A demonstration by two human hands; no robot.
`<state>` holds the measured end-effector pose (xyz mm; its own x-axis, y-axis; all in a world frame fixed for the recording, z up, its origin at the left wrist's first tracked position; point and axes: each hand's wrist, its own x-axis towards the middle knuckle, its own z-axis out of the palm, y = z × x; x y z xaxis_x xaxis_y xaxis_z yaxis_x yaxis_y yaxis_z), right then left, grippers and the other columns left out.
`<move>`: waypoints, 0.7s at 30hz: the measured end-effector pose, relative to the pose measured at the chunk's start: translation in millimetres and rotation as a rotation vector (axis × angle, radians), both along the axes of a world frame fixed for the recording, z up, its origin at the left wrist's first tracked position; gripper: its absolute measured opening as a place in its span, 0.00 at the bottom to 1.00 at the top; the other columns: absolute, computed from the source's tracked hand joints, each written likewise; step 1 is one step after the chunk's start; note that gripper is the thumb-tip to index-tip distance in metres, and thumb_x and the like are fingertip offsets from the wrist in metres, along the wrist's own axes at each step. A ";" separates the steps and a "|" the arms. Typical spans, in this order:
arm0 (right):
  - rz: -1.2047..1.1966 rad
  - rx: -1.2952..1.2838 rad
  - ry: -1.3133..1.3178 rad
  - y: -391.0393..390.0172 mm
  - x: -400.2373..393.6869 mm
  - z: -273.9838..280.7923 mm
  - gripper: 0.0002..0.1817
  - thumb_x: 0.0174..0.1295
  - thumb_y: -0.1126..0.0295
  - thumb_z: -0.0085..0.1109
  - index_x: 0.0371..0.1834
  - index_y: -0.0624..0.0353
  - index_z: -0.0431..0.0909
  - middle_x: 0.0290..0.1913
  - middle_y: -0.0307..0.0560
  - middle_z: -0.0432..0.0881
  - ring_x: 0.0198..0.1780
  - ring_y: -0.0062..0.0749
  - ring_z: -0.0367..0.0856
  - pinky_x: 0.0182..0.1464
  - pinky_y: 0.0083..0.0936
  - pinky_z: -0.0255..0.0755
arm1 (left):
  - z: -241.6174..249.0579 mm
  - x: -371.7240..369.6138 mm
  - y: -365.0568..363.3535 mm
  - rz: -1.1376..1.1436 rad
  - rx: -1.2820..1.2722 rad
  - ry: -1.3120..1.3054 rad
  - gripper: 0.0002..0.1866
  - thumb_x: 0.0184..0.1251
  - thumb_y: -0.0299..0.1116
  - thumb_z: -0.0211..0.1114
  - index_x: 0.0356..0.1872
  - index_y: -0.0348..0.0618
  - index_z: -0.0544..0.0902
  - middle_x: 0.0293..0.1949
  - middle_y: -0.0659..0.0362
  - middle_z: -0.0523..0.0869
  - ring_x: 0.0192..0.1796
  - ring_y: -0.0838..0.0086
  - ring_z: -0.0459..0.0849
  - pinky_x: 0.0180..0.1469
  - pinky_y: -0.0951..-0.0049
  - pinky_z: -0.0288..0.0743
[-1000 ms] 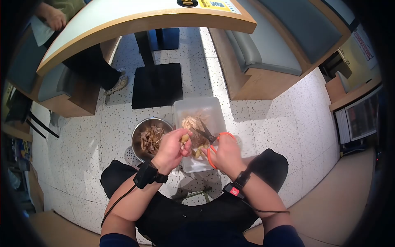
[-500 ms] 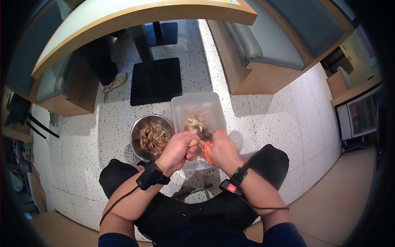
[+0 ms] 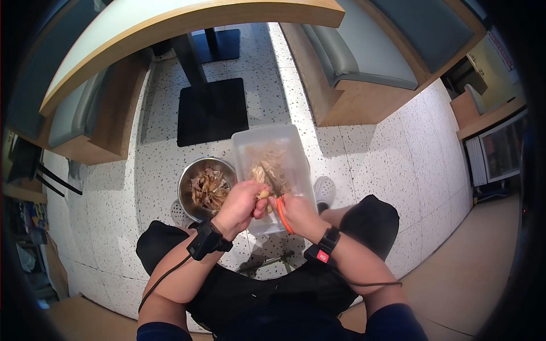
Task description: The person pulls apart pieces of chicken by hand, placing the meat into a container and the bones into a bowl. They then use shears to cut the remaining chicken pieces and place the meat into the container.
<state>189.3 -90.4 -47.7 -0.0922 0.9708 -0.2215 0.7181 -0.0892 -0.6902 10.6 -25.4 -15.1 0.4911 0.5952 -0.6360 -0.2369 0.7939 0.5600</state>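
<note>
My left hand (image 3: 248, 200) is closed, pinching a pale yellowish piece of food (image 3: 264, 194) whose exact kind I cannot make out. Close beside it, my right hand (image 3: 300, 215) grips orange-handled scissors (image 3: 281, 212). Their dark blades point up and to the left, past the left fingertips. Both hands are over the near part of a translucent plastic tub (image 3: 301, 152), which holds more pale, ragged pieces (image 3: 267, 162). To the left stands a round steel bowl (image 3: 185, 177) with brownish, shrivelled-looking pieces (image 3: 209, 192) heaped inside.
A wood-edged table (image 3: 199, 18) juts in overhead, on a post with a black base plate (image 3: 211, 111). Padded booth benches (image 3: 364, 62) stand on both sides. My perforated light shoes (image 3: 325, 190) rest on the speckled tile floor (image 3: 375, 170) beside the tub and bowl.
The scissors have turned, so the blades now show lengthwise over the tub. My right hand has shifted slightly left and down. Another person's leg and shoe at upper left have left view.
</note>
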 end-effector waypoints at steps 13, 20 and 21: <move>-0.085 -0.296 0.385 5.2 4.7 11.9 0.36 0.75 0.36 0.49 0.31 0.66 0.77 0.22 0.56 0.78 0.25 0.47 0.83 0.34 0.42 0.81 | -3.1 -4.5 2.3 -0.092 0.037 0.099 0.09 0.77 0.34 0.57 0.38 0.39 0.79 0.19 0.61 0.74 0.16 0.77 0.67 0.20 0.76 0.61; -0.288 -0.643 0.748 12.4 24.7 4.9 0.33 0.77 0.37 0.45 0.30 0.59 0.71 0.22 0.37 0.70 0.18 0.23 0.73 0.21 0.24 0.74 | -5.2 -11.3 -3.1 -0.090 0.026 0.046 0.09 0.78 0.32 0.56 0.39 0.38 0.79 0.20 0.62 0.74 0.19 0.77 0.70 0.21 0.76 0.62; -0.290 -0.643 0.751 11.9 23.3 4.1 0.33 0.77 0.37 0.45 0.30 0.59 0.71 0.22 0.37 0.70 0.18 0.23 0.73 0.21 0.24 0.74 | -5.5 -13.3 -2.7 -0.093 0.026 0.048 0.09 0.78 0.32 0.56 0.39 0.38 0.79 0.20 0.62 0.74 0.19 0.77 0.70 0.21 0.76 0.62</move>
<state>212.6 -78.6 -43.6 -0.2022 0.6964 -0.6886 0.0135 -0.7011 -0.7129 -2.7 -28.1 -20.6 0.5140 0.5654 -0.6451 -0.1355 0.7961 0.5898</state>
